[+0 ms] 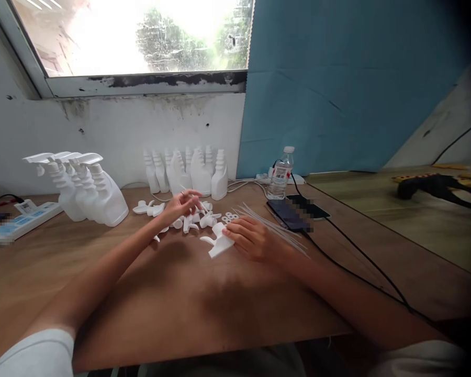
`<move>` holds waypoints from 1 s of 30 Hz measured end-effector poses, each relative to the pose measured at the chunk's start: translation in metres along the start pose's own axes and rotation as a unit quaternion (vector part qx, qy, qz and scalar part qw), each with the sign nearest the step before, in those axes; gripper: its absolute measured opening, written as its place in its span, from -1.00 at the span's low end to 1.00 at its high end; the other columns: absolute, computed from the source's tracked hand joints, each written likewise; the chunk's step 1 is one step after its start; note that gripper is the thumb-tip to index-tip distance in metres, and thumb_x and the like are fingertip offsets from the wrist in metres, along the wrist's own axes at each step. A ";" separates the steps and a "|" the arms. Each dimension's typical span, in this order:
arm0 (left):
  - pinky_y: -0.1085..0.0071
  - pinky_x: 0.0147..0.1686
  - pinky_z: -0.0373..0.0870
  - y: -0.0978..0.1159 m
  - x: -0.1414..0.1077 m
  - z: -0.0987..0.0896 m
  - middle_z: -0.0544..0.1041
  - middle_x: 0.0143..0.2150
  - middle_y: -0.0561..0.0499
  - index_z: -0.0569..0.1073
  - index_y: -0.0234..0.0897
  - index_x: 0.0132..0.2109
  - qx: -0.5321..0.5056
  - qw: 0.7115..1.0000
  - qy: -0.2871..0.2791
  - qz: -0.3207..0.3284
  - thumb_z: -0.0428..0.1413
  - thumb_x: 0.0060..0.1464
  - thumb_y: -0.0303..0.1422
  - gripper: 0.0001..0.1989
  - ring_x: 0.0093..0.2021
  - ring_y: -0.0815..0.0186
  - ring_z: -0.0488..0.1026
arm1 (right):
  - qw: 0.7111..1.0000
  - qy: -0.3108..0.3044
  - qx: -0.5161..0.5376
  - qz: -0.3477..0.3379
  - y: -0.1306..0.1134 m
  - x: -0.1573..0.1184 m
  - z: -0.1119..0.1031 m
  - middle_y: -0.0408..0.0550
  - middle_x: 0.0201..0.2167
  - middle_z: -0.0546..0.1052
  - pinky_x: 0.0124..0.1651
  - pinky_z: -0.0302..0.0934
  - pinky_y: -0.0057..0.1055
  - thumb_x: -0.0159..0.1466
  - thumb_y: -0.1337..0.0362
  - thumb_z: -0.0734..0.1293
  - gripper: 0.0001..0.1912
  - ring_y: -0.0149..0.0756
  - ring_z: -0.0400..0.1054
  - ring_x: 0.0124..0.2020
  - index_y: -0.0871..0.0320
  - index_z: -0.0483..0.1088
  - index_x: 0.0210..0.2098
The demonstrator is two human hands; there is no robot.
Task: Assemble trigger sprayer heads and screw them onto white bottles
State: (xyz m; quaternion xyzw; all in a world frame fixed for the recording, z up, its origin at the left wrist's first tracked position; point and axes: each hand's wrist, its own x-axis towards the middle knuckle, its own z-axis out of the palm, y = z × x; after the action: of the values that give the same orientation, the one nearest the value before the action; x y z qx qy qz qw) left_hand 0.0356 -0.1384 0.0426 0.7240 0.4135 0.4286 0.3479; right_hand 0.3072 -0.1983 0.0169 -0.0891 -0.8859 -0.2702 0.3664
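Observation:
My right hand (251,238) grips a white trigger spray head (222,243) above the table, its trigger pointing left. Left of it, my left hand (182,205) is closed, fingers bent, on a thin white piece (203,205); its exact kind is hard to make out. Below and around the left hand lies a loose pile of white spray-head parts (188,222). Several small white rings (230,217) sit just behind the right hand. Thin white tubes (275,225) lie to its right, partly hidden by the hand and forearm.
White bottles without heads (198,175) stand along the wall; bottles with spray heads (90,191) stand at the left. A power strip (27,220) lies far left. On the right are a water bottle (281,175), a dark phone (288,213) and black cables (361,256).

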 end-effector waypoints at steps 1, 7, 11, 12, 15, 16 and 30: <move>0.42 -0.44 0.33 -0.006 0.018 -0.008 0.54 -0.32 -0.12 0.44 -0.35 -0.07 0.021 0.998 0.056 0.006 0.14 0.03 0.02 -0.48 -0.43 0.31 0.41 | 1.000 0.012 -0.008 0.003 0.002 0.000 -0.002 0.07 -0.22 0.53 -0.13 0.37 -0.19 0.27 0.48 0.24 -0.69 -0.20 0.44 -0.20 0.22 0.29 0.00; 0.26 0.02 0.30 -0.035 0.108 -0.059 0.39 0.08 -0.24 0.27 -0.35 0.09 0.112 0.935 0.335 -0.004 0.17 0.02 -0.35 -0.51 0.01 0.16 0.38 | 0.994 0.080 -0.046 0.059 0.012 0.005 -0.017 0.09 -0.25 0.51 -0.23 0.38 -0.21 0.19 0.43 0.29 -0.59 -0.19 0.42 -0.28 0.20 0.23 0.04; 0.25 0.02 0.30 -0.046 0.132 -0.070 0.40 0.11 -0.31 0.20 -0.41 0.19 0.138 0.933 0.333 -0.027 0.26 -0.09 -0.40 -0.30 0.06 0.09 0.39 | 0.990 0.097 -0.053 0.084 0.018 0.005 -0.026 0.09 -0.23 0.51 -0.25 0.38 -0.20 0.18 0.41 0.30 -0.52 -0.16 0.43 -0.29 0.16 0.21 0.09; 0.26 -0.01 0.32 -0.047 0.133 -0.070 0.43 0.07 -0.30 0.20 -0.42 0.20 0.144 0.934 0.325 -0.029 0.27 -0.10 -0.40 -0.28 0.03 0.10 0.41 | 0.990 0.101 -0.052 0.088 0.019 0.004 -0.027 0.09 -0.23 0.51 -0.25 0.39 -0.20 0.18 0.41 0.30 -0.50 -0.16 0.44 -0.29 0.15 0.20 0.11; 0.27 -0.07 0.34 -0.046 0.125 -0.068 0.48 -0.02 -0.26 0.30 -0.44 0.14 0.173 0.934 0.313 -0.012 0.28 -0.11 -0.39 -0.35 -0.08 0.12 0.44 | 0.985 0.127 -0.030 0.115 0.019 0.000 -0.028 0.09 -0.21 0.52 -0.25 0.40 -0.21 0.17 0.40 0.32 -0.46 -0.14 0.47 -0.25 0.10 0.18 0.13; 0.27 -0.06 0.33 -0.044 0.119 -0.067 0.49 -0.04 -0.23 0.36 -0.42 0.09 0.187 0.933 0.309 0.003 0.27 -0.12 -0.39 -0.42 -0.09 0.13 0.43 | 0.980 0.146 -0.021 0.133 0.019 -0.002 -0.027 0.09 -0.20 0.52 -0.25 0.41 -0.21 0.17 0.40 0.33 -0.46 -0.12 0.48 -0.23 0.09 0.18 0.13; 0.21 0.01 0.29 -0.009 0.041 -0.046 0.35 -0.07 -0.15 0.42 -0.29 -0.07 0.397 0.848 0.258 0.239 0.08 0.08 -0.40 -0.76 -0.01 0.11 0.32 | 0.941 0.248 0.004 0.232 0.007 -0.006 -0.018 0.09 -0.14 0.54 -0.24 0.43 -0.14 0.20 0.35 0.37 -0.48 -0.04 0.50 -0.19 0.05 0.24 0.13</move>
State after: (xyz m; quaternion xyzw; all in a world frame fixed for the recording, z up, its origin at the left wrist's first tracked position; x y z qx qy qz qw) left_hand 0.0028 -0.0907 0.0662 0.7403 0.4371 0.4694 -0.2013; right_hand 0.3243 -0.2019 0.0264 -0.2210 -0.7226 -0.1880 0.6274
